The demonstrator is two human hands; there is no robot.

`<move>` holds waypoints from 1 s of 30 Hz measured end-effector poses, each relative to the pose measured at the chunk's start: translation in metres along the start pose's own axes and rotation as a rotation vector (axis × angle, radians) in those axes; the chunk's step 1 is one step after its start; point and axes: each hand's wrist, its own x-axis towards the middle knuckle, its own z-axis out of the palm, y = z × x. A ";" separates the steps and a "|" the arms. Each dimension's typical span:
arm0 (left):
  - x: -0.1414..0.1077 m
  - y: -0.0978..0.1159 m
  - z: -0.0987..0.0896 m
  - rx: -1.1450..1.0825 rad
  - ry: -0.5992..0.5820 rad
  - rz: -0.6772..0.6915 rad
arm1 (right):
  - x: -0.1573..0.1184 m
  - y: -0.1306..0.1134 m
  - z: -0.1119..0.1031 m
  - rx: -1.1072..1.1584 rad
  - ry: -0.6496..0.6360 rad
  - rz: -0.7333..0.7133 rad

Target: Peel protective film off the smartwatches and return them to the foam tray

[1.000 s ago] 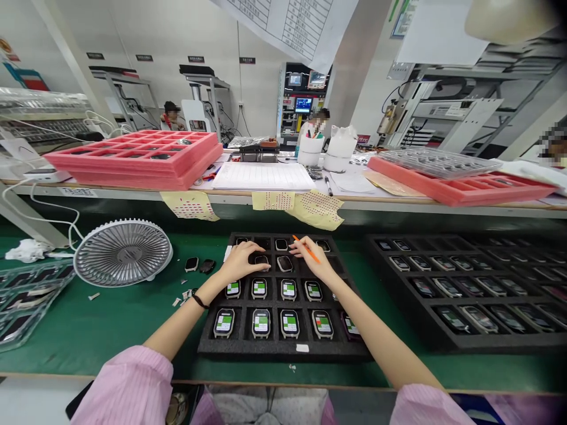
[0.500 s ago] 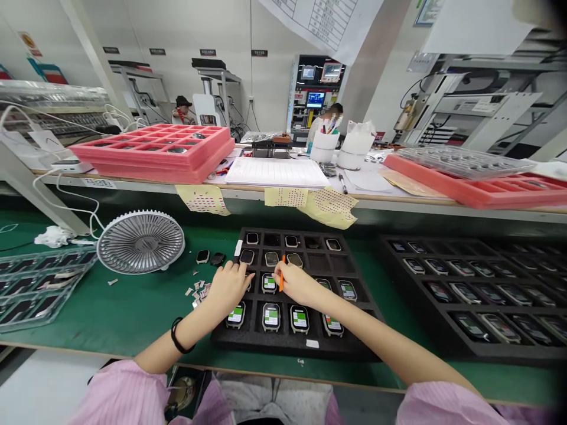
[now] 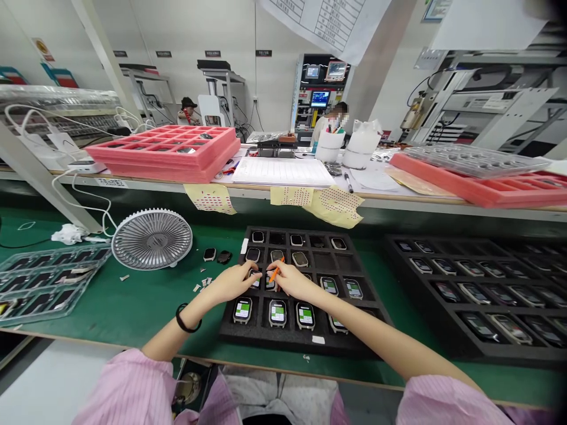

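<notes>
My left hand [image 3: 229, 283] and my right hand [image 3: 295, 281] sit close together over a black foam tray [image 3: 305, 236] holding smartwatches in square pockets. The fingertips of my left hand rest on a watch body [image 3: 254, 279], partly hiding it. In my right hand is a thin orange stick [image 3: 275, 273], possibly a pen, its tip pointing toward the same row. Nearer me, several watches with green-and-white screen labels, such as one [image 3: 277, 313], lie in the front row. Two loose watches [image 3: 216, 255] lie on the green mat left of the tray.
A grey desk fan [image 3: 152, 239] stands on the green mat [image 3: 133, 313], with small paper scraps beside the tray. A clear plastic tray [image 3: 48, 283] lies at left, and a second black foam tray [image 3: 469, 295] lies at right. Pink foam trays [image 3: 162, 153] sit on the shelf beyond.
Both hands have moved nearer me, from the second tray row to the third, and closer together. The orange stick has turned with my right hand. The whole view has shifted as my head moved.
</notes>
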 end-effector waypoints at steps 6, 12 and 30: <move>0.002 -0.018 -0.013 -0.287 -0.184 0.073 | 0.006 0.000 -0.007 0.125 -0.029 0.049; 0.021 -0.010 -0.023 -0.685 -0.118 0.030 | 0.005 -0.001 -0.069 0.442 -0.021 -0.017; 0.121 0.031 0.020 -1.070 0.256 0.045 | 0.013 0.036 -0.112 0.452 0.084 -0.201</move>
